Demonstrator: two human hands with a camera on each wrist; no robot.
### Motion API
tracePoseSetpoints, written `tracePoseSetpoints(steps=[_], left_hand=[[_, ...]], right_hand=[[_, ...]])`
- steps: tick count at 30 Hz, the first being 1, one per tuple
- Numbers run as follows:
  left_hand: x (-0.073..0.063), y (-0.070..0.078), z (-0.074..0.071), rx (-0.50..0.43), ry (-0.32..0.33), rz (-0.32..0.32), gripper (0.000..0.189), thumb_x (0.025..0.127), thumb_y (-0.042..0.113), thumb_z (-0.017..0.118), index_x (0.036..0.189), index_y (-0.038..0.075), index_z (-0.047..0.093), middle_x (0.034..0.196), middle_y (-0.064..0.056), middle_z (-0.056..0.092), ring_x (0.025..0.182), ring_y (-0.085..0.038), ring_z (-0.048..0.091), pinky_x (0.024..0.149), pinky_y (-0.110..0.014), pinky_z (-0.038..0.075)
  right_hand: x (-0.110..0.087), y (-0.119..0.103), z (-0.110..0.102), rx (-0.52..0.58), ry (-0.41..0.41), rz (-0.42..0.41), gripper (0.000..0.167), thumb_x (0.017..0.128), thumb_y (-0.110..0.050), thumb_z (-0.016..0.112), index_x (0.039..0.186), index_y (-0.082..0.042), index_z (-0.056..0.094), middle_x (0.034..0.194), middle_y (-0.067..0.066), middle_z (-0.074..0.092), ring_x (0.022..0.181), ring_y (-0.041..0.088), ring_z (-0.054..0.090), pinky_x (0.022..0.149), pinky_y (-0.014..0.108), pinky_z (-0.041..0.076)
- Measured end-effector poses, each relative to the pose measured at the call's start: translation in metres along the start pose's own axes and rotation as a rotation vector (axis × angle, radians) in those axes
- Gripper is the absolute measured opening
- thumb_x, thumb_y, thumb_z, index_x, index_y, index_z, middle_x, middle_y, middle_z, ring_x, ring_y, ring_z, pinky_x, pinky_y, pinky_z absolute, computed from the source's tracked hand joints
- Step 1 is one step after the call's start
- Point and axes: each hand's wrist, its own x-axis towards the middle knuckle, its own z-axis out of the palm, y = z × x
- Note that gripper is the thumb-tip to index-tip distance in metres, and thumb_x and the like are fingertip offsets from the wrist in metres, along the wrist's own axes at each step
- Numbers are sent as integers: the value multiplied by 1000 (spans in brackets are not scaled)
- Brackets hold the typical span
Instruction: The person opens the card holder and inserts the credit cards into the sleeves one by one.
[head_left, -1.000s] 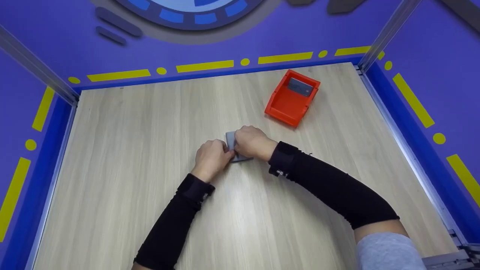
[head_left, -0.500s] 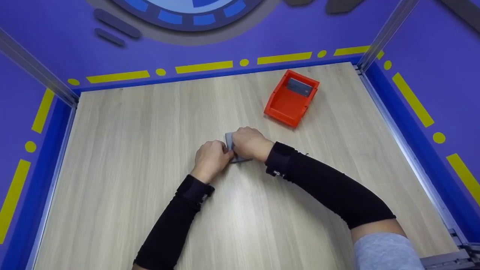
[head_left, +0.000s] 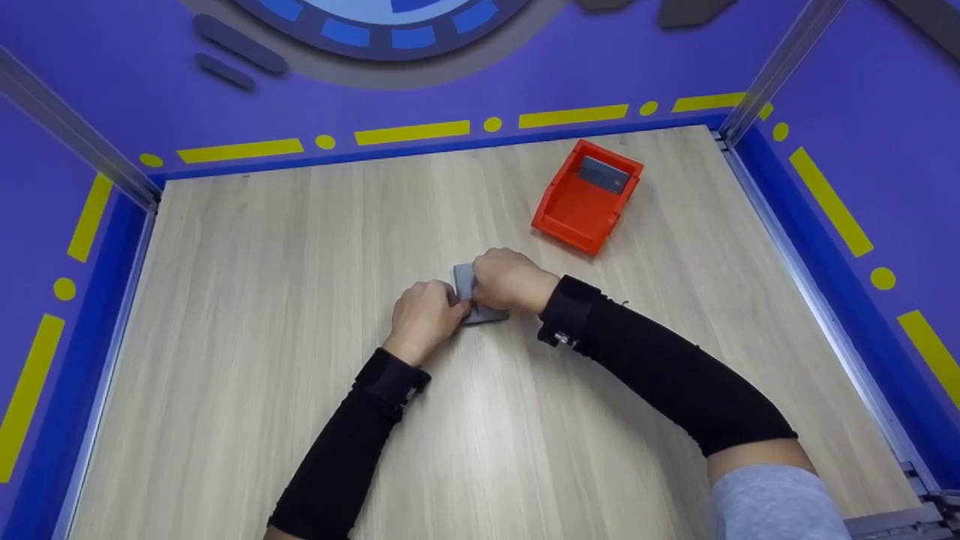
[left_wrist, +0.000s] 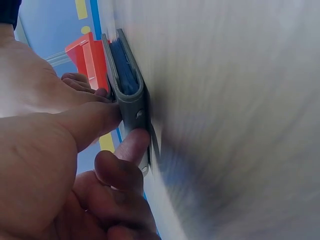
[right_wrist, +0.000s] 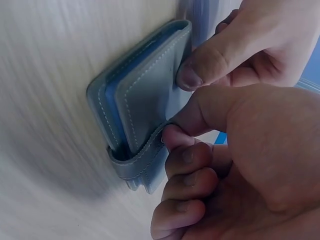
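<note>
A grey leather card wallet (head_left: 463, 278) with pale stitching lies on the table between both hands. Its layered inside shows blue in the right wrist view, where a strap (right_wrist: 131, 166) loops round one side. My left hand (head_left: 421, 319) grips the wallet's spine side, its thumb (right_wrist: 191, 76) pressed on the top cover. With thumb and index finger, my right hand (head_left: 511, 280) pinches the strap's end on top of the cover. From the head view, the right hand hides much of the wallet; the strap's fastening is mostly covered by the fingertips.
Beyond the right hand, a red open bin (head_left: 577, 206) stands on the wooden table (head_left: 300, 247), with a dark grey card-like piece (head_left: 603, 175) at its far end. Purple panels (head_left: 420, 105) enclose the back and sides.
My right hand has shifted very slightly away from the left hand, showing a little more of the wallet. Both hands keep their hold; the bin stays in place.
</note>
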Motion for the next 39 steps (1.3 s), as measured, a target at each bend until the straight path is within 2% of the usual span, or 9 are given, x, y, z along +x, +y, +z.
tracePoseSetpoints(steps=[9,16,23,27,31,34,39], left_hand=[[0,1,0,0,-13,-12,47,97,43,81,64,22,56,69,5,55,65,-18,52,59,-34,37],[0,1,0,3,-8,-9,45,97,42,80,64,22,57,70,5,57,66,-18,53,60,-35,38],[0,0,0,2,1,11,45,96,37,80,63,22,54,69,6,53,65,-17,51,59,-34,37],[0,1,0,2,1,9,44,95,36,80,62,22,55,68,6,54,65,-17,52,60,-35,38],[0,1,1,-1,-4,6,43,95,37,80,63,22,55,68,6,54,64,-18,52,60,-35,38],[0,1,0,0,-6,2,44,95,37,80,63,22,55,68,5,54,64,-18,52,60,-35,38],[1,1,0,6,-17,-4,43,95,34,81,63,22,55,68,5,55,64,-19,52,60,-34,38]], right_hand=[[-1,3,-1,8,6,16,13,98,-18,69,89,-9,67,92,9,64,82,26,59,70,37,47],[-1,2,0,14,2,4,17,102,-22,70,91,-9,68,93,9,64,82,25,60,70,36,48],[-4,-1,2,4,22,-19,17,101,-18,69,88,-8,65,95,11,64,85,26,56,76,40,50],[-4,-5,4,-23,20,-17,13,100,-16,67,93,-5,70,105,16,72,90,29,62,82,45,57],[-4,-8,6,-71,23,-22,17,100,-16,67,103,-1,75,113,20,75,98,33,69,90,50,61],[-4,-11,8,-97,41,-43,18,101,-16,68,105,0,76,113,21,76,101,36,72,92,52,62],[-5,-14,11,-116,68,-72,22,100,-20,73,100,1,76,108,22,77,101,39,75,91,55,63]])
